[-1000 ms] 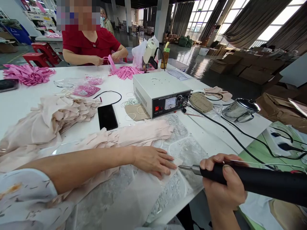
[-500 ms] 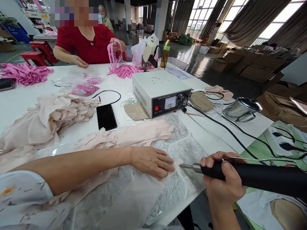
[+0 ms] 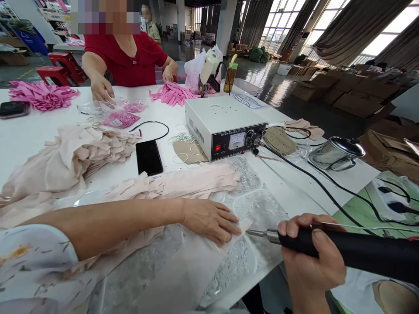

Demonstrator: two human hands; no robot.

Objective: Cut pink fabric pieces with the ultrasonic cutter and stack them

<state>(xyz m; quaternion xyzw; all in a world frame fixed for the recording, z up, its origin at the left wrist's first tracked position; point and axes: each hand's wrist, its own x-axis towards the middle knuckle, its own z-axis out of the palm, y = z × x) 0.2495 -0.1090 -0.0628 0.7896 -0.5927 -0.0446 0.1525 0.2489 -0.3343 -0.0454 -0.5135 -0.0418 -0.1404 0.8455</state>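
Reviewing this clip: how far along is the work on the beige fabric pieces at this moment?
Possibly done: a heap of beige pieces lies at the left, though whether they are finished cannot be told. In hand: the left hand presses a pale piece flat while the right hand holds the black tool, its metal tip beside that piece's corner. Apparently left: a row of beige strips behind the left hand.

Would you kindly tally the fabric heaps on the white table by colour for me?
Pale pink heaps: 2, one by the phone and one beside the left hand.
Bright pink heaps: 2, one at the far left and one near the co-worker.
Total: 4
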